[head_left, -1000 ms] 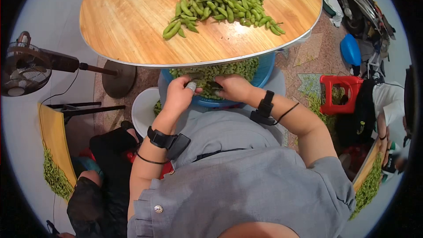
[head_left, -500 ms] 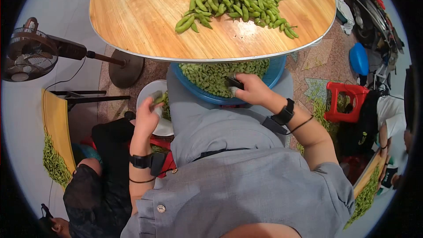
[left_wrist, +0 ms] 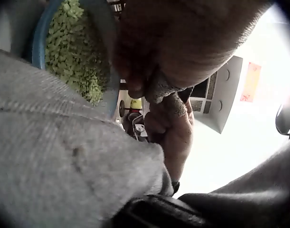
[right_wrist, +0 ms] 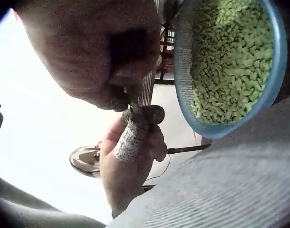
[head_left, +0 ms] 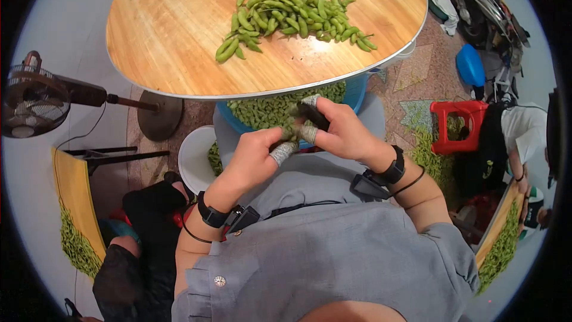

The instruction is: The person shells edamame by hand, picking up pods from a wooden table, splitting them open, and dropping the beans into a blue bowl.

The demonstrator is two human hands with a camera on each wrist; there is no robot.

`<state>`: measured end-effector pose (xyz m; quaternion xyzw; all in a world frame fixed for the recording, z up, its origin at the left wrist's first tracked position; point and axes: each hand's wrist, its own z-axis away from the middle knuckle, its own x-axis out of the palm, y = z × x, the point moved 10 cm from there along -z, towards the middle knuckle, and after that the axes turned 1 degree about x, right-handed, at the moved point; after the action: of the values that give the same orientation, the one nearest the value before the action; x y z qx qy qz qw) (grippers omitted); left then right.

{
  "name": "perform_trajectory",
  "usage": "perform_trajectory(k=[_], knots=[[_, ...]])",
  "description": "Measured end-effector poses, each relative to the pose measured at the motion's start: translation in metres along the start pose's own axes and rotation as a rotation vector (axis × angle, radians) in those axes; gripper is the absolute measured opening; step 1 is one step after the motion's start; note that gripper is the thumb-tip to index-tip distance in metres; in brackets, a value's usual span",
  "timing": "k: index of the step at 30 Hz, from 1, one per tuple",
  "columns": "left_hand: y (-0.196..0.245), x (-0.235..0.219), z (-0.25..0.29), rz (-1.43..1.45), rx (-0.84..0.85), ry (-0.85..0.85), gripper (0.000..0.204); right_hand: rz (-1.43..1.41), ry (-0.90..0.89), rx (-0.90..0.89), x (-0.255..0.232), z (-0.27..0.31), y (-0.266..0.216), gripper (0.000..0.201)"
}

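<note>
Both hands meet above the lap, close to the blue basket [head_left: 356, 98] of shelled green beans [head_left: 262, 110]. The left hand [head_left: 250, 158], its thumb wrapped in grey tape, pinches a blurred green pod [head_left: 289, 133]. Facing it, the right hand [head_left: 351, 134] grips a dark object [head_left: 314, 115] and has tape on its thumb and a finger. In the right wrist view the left hand's [right_wrist: 128, 156] curled, taped fingers touch the right hand [right_wrist: 102, 52]. Fingers hide most of the pod. A pile of whole pods [head_left: 286, 9] lies on the wooden table [head_left: 167, 42].
A white bucket [head_left: 193, 158] with green pods inside stands left of the lap. The table's edge overhangs the basket. A fan [head_left: 36, 98] is at the left, a red stool [head_left: 456, 125] at the right. Another person's dark-clothed leg [head_left: 152, 220] is at the lower left.
From over the white bucket half a second ago, the left hand has moved right and met the right hand. The right hand has come slightly nearer the body. The head view has shifted.
</note>
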<state>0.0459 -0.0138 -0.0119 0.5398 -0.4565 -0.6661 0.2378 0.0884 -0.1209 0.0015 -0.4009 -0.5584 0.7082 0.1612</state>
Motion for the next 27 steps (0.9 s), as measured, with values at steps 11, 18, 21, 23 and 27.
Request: perform_trajectory(k=[11, 18, 21, 23, 27], knots=[[-0.022, -0.001, -0.021, 0.706, -0.332, 0.104, 0.012, -0.071, -0.006, 0.001, -0.005, 0.008, 0.004, 0.03], [0.039, -0.031, -0.025, -0.381, 0.23, 0.349, 0.013, -0.266, 0.052, -0.048, -0.009, -0.006, 0.004, 0.035], [0.031, -0.026, -0.024, -0.418, 0.208, 0.302, 0.013, -0.202, 0.114, -0.193, -0.008, -0.013, 0.004, 0.036], [0.01, -0.025, -0.028, 0.084, -0.006, 0.231, 0.013, -0.594, -0.063, 0.137, 0.0, -0.008, 0.02, 0.037], [-0.016, 0.013, -0.034, 1.108, -0.263, -0.03, 0.015, -1.271, -0.37, 0.579, 0.022, 0.017, 0.008, 0.031]])
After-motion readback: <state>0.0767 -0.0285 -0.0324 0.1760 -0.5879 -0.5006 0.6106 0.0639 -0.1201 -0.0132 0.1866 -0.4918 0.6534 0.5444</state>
